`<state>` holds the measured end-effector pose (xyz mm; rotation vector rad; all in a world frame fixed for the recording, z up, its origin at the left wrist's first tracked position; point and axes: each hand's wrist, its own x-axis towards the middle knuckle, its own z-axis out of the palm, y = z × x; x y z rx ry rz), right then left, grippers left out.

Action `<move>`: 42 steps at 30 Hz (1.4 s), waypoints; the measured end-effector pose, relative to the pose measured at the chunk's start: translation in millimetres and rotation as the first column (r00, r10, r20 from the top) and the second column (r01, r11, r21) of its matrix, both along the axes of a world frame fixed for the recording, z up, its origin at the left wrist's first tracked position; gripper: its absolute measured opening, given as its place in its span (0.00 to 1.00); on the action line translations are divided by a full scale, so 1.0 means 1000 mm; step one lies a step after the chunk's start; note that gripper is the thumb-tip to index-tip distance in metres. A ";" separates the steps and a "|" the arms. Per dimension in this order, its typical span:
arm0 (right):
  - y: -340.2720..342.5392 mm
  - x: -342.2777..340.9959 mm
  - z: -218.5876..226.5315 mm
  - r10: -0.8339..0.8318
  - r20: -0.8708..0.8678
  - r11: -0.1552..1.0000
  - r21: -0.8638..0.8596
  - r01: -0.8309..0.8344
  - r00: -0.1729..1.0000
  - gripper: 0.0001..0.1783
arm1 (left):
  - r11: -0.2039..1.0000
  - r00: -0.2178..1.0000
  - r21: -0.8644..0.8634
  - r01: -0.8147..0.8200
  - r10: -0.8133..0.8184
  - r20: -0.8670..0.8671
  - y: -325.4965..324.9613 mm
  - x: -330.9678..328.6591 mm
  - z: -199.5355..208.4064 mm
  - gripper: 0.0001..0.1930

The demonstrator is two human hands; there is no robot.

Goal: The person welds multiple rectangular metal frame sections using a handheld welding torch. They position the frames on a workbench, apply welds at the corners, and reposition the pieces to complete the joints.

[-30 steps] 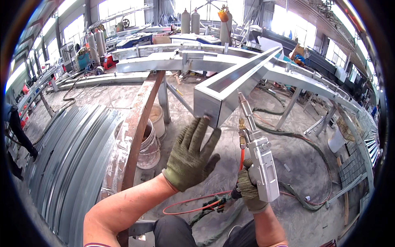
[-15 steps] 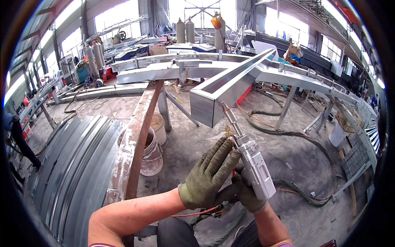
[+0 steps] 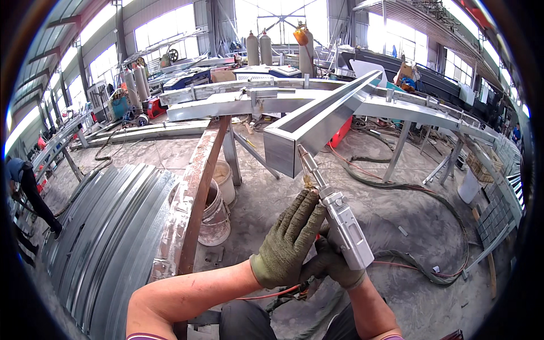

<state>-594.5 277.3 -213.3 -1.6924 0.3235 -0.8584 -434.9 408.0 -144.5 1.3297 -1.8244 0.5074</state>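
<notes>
At beam point(image 3: 280, 150) end, torch point(image 3: 348, 232) is gripped by right hand point(image 3: 330, 262), left hand point(image 3: 288, 241) flat alongside; tip point(image 3: 302, 151) could be skewed by hose point(image 3: 273, 294) drag.

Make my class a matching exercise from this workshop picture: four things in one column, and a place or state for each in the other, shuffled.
Things
1. silver tool
2. long metal strips
3. buckets
4. left hand

Places and states
A. on the floor, just right of the rusty beam
B. gloved in dark green, fingers straight and close together
C. held in the right hand, its tip pointing toward the near end of the metal frame
D. lying side by side at the picture's left

Right pairs: 1-C, 2-D, 3-A, 4-B
</notes>
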 end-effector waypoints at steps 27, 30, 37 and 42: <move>-0.004 0.005 0.004 -0.044 0.047 0.987 -0.150 0.050 0.998 0.11 | 1.000 1.000 -0.008 -0.016 0.016 -0.013 -0.001 0.000 -0.002 0.50; -0.004 0.007 0.006 -0.073 0.085 0.968 -0.234 0.091 0.994 0.10 | 1.000 1.000 -0.008 -0.010 0.010 -0.023 -0.001 0.000 -0.003 0.50; -0.005 0.008 0.002 -0.051 0.052 0.981 -0.186 0.060 0.997 0.08 | 1.000 0.999 -0.019 0.014 -0.015 -0.045 -0.003 0.000 -0.007 0.49; -0.005 0.011 -0.004 -0.086 0.087 0.968 -0.230 0.104 0.993 0.06 | 0.999 0.999 0.028 0.021 -0.020 -0.041 -0.003 0.003 -0.008 0.50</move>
